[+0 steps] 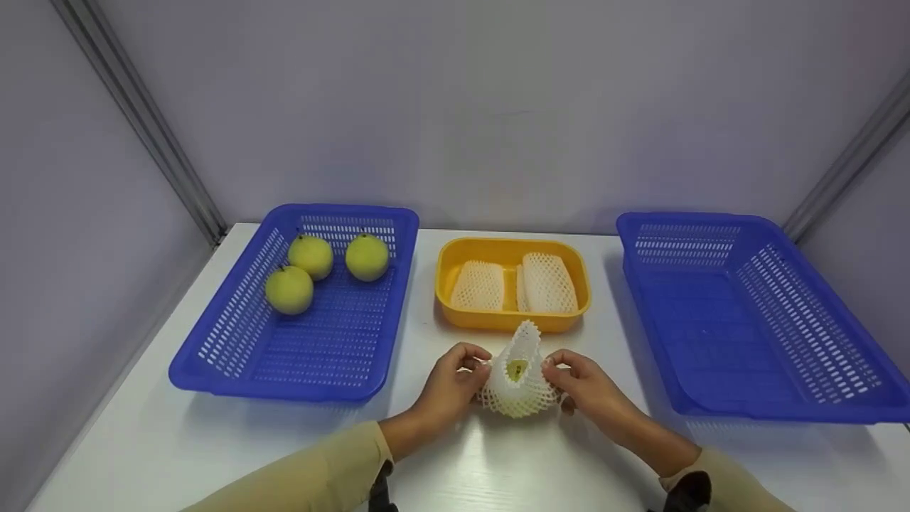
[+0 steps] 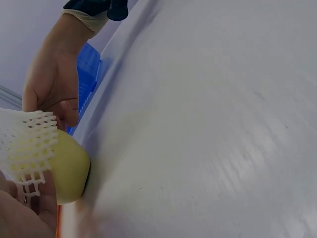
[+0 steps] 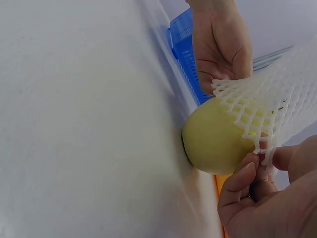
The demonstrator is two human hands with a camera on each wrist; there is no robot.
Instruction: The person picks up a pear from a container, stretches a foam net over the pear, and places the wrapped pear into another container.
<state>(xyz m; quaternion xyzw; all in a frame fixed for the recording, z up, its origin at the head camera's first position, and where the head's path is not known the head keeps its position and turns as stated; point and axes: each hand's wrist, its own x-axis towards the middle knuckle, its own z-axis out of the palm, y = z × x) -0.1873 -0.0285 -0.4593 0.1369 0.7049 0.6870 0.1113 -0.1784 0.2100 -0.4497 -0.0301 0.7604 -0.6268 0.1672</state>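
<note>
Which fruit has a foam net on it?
The fruit between the left hand and right hand: white foam net covers its upper part. The other three fruits sit bare in the left blue basket.

The left forearm (image 1: 306,469), in a beige sleeve, points toward two o'clock; the right forearm (image 1: 736,491), sleeved alike, points toward ten. Bare wrists (image 1: 409,429) show beyond the cuffs. In the head view the left hand (image 1: 449,390) sits at six o'clock, the right hand (image 1: 589,390) between four and five. Both pinch with curled fingers (image 3: 237,186), apart from each other.
</note>
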